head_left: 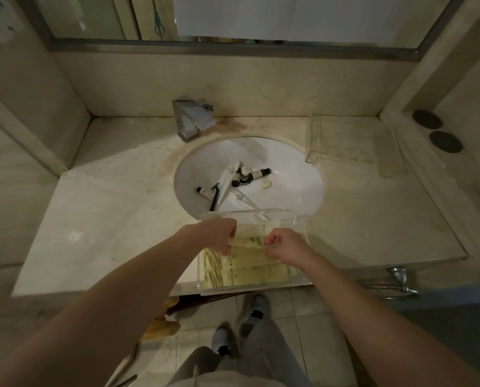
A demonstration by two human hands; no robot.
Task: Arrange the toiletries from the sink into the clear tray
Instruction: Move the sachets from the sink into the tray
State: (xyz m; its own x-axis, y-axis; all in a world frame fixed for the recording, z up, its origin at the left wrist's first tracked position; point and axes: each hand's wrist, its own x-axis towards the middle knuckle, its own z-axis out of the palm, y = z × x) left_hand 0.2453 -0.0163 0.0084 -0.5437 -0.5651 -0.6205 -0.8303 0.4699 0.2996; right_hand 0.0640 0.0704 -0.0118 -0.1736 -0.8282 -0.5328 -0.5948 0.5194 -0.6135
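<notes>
Tray packets: dark lettering, unreadable; both hands gripping one.

left hand + right hand: pinch pale packet ends | over clear tray | sink: razor, tubes

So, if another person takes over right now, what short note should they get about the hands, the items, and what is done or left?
Left hand and right hand: both pinch one pale packet by its ends, held over the clear tray.
Tray: at the counter's front edge, with several pale packets already lying flat in rows.
Sink: small tubes, small dark-capped bottles and a dark razor remain around the drain.
Done: several packets placed.
Left: lay this packet down, then move the sink items.
</notes>
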